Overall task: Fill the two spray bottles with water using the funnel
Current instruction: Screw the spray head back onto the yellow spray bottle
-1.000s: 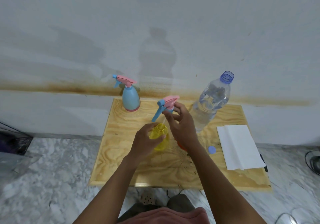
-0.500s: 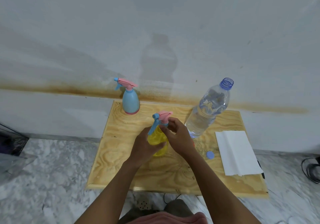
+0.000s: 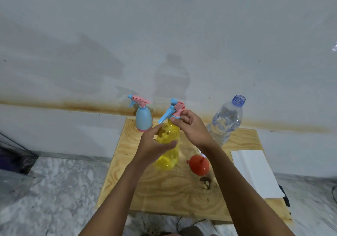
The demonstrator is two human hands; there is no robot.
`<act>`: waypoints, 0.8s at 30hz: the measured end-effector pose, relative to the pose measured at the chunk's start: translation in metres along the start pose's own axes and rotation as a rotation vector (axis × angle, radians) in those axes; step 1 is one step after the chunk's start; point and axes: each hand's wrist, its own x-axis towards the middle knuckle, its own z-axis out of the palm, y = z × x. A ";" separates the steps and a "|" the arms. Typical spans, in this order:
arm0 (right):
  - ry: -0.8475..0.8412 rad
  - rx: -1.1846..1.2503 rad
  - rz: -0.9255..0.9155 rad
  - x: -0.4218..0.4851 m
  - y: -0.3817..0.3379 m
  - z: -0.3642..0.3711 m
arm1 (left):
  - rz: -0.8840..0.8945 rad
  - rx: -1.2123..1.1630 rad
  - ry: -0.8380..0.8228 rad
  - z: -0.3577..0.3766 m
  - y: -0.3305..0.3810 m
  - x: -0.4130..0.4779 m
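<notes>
1. Surface and room. Plywood board (image 3: pixel 127 190), pale and strongly grained, lies on a grey-veined marble floor (image 3: pixel 54 190) and butts against a whitish wall (image 3: pixel 164 35) marked by a brown horizontal stain. All positions below are given relative to the yellow spray bottle (image 3: pixel 168 152), which is over the middle of the board.
2. Other objects. A blue spray bottle (image 3: pixel 143 120) stands upright behind the yellow spray bottle and to the person's left of it, near the wall. A clear water bottle (image 3: pixel 226 124), uncapped and partly filled, stands behind it to the right. An orange funnel (image 3: pixel 198 165) rests just to its right on the wide mouth, spout up. A white paper towel (image 3: pixel 255 173) lies flat further to its right.
3. Hands. Both forearms reach forward from the near edge. The left hand (image 3: pixel 153 144) wraps the yellow body at mid-height, thumb across the near face and fingers curled round the far side. The right hand (image 3: pixel 193 126), above it, pinches the pink base of the spray head (image 3: pixel 176 108) with curled fingertips.
4. Orientation. The yellow bottle's long axis is nearly upright, neck uppermost. The spray head sits at the neck; its blue lever slants down toward the person's left. Whether the base touches the board cannot be told.
</notes>
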 end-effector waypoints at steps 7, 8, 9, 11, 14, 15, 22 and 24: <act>-0.088 -0.055 -0.071 0.002 -0.029 -0.003 | 0.014 0.014 0.031 -0.008 0.025 0.003; -0.096 -0.071 -0.082 0.003 -0.032 -0.003 | 0.018 0.007 0.027 -0.010 0.027 0.004; -0.095 -0.082 -0.091 0.003 -0.034 -0.003 | 0.024 0.002 0.024 -0.011 0.030 0.004; -0.069 -0.072 -0.091 0.003 -0.037 -0.002 | 0.051 0.006 0.015 -0.014 0.038 0.004; -0.008 -0.016 -0.099 0.003 -0.040 0.000 | 0.096 0.006 -0.012 -0.017 0.046 0.004; 0.014 0.002 -0.106 0.002 -0.040 0.002 | 0.096 -0.002 -0.018 -0.018 0.048 0.003; -0.037 0.079 -0.115 0.002 -0.042 0.006 | 0.126 -0.005 -0.050 -0.020 0.061 0.000; -0.077 0.128 -0.096 0.002 -0.043 0.003 | 0.130 0.005 -0.044 -0.021 0.064 0.000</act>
